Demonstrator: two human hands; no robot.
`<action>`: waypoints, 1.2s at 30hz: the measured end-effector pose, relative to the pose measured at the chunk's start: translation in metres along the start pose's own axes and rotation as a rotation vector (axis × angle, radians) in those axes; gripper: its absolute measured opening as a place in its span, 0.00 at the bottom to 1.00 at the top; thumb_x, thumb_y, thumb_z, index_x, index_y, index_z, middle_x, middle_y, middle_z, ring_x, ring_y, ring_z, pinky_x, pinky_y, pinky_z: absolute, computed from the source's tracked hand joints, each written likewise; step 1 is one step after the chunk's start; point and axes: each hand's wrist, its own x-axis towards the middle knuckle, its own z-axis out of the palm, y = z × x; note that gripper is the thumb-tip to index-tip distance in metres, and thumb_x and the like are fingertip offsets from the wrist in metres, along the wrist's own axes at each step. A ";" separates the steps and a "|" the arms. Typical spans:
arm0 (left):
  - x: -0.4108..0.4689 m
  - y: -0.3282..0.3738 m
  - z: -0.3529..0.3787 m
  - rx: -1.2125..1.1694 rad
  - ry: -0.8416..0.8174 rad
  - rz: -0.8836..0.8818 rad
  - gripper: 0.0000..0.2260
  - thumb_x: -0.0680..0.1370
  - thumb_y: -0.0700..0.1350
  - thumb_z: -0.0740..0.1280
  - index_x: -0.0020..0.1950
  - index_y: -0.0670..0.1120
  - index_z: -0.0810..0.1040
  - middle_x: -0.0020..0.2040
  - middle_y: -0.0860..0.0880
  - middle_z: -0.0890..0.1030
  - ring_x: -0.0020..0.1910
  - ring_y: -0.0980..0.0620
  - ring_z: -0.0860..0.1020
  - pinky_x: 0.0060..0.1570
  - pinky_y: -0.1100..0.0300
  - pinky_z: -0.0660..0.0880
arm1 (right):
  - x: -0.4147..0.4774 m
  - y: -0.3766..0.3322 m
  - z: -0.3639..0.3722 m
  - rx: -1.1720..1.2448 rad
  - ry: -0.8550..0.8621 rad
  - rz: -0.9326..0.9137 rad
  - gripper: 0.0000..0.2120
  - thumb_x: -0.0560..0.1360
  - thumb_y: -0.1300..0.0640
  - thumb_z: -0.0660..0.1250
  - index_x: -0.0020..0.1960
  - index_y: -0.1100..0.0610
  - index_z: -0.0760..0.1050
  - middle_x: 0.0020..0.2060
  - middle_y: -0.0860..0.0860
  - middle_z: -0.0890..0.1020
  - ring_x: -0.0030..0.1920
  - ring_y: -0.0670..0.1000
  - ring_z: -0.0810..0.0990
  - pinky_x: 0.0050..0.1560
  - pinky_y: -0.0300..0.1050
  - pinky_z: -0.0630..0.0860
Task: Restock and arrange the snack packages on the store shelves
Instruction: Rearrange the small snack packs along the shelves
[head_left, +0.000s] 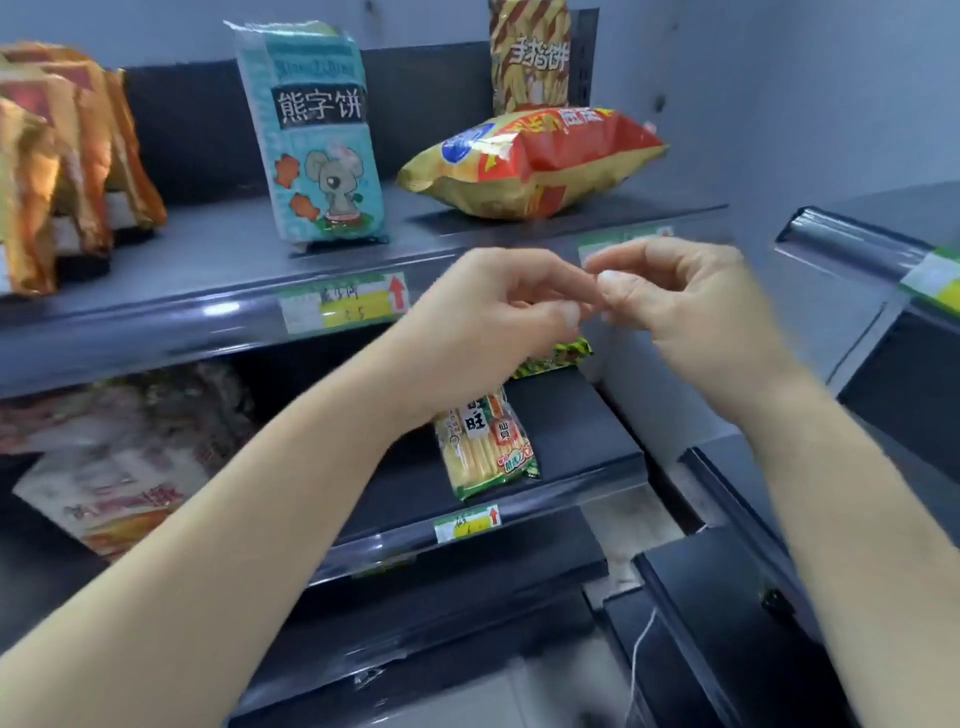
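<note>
Your left hand (493, 306) and right hand (691, 296) meet in front of the upper shelf (208, 260) edge, right of the yellow price tag (343, 306). Both have their fingers curled in, and the left fingertips touch the right thumb. The blur keeps you from telling whether anything small is pinched between them. Neither hand touches a snack package.

On the upper shelf, a teal bear-biscuit bag (317, 140) stands upright near the middle. To its right, a red and yellow chip bag (535, 161) lies flat. A striped finger-biscuit bag (530, 57) stands upright behind it against the back panel. Golden-orange packages (62, 156) stand in a cluster at the far left.

On the lower shelf (571, 431), a rice cracker packet (485, 441) lies near the front edge, just below your left wrist and above a second price tag (467, 522). A green packet (558, 356) shows farther back, mostly hidden by your hands. Pale, blurred packages (114, 467) are piled at the left of that shelf.
</note>
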 end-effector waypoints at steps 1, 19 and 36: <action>-0.003 -0.011 0.005 0.011 -0.023 -0.041 0.10 0.78 0.37 0.64 0.48 0.50 0.80 0.50 0.46 0.84 0.51 0.46 0.81 0.55 0.54 0.78 | -0.007 0.010 0.004 -0.016 -0.004 0.047 0.09 0.75 0.61 0.66 0.43 0.48 0.79 0.37 0.49 0.83 0.36 0.44 0.79 0.46 0.41 0.78; 0.120 -0.162 0.095 -0.406 0.141 -0.756 0.13 0.79 0.33 0.60 0.64 0.38 0.72 0.48 0.44 0.77 0.51 0.45 0.77 0.51 0.57 0.76 | 0.063 0.237 0.017 -0.370 -0.210 0.431 0.19 0.78 0.59 0.63 0.67 0.63 0.71 0.60 0.57 0.78 0.61 0.54 0.76 0.57 0.39 0.68; 0.230 -0.250 0.130 -0.466 0.323 -0.884 0.14 0.80 0.35 0.58 0.65 0.37 0.70 0.55 0.39 0.76 0.50 0.44 0.77 0.52 0.54 0.74 | 0.196 0.362 0.081 -0.794 -0.580 0.386 0.26 0.81 0.52 0.53 0.76 0.50 0.51 0.77 0.51 0.50 0.76 0.58 0.46 0.71 0.59 0.53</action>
